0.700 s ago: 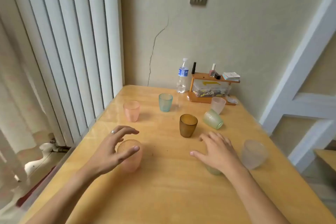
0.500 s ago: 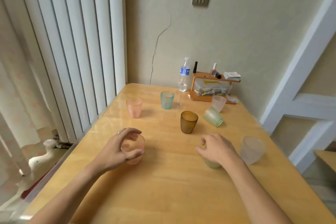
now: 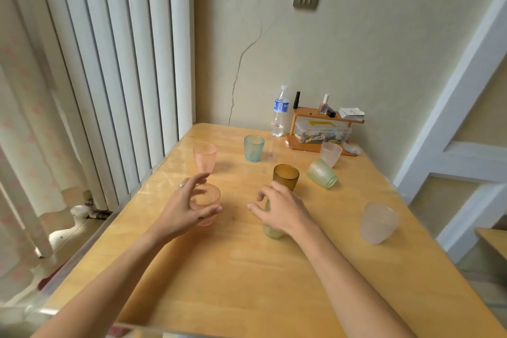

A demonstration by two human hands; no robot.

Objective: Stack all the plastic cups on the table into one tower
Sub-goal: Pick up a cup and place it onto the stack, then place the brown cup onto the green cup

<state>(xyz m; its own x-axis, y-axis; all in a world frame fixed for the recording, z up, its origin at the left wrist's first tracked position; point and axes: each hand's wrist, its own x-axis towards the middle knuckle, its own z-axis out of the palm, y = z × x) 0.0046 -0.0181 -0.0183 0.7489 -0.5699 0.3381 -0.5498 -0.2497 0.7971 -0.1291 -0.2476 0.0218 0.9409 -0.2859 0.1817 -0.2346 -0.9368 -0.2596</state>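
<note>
My left hand (image 3: 183,207) wraps around an orange cup (image 3: 206,200) at the table's left middle. My right hand (image 3: 282,208) covers and grips a pale green cup (image 3: 272,231), mostly hidden under the palm. Upright on the wooden table (image 3: 247,277) stand a pink cup (image 3: 204,158), a teal cup (image 3: 254,147), a brown cup (image 3: 286,176), a light pink cup (image 3: 331,153) and a frosted clear cup (image 3: 379,222). A second green cup (image 3: 321,173) lies on its side.
A water bottle (image 3: 279,112) and a small wooden shelf (image 3: 322,129) with a plastic box and bottles stand at the far edge by the wall. White vertical blinds (image 3: 115,63) run along the table's left side.
Both hands have closed on their cups: the left around the orange one, the right over the pale green one. Both cups now sit nearer the table's middle.
</note>
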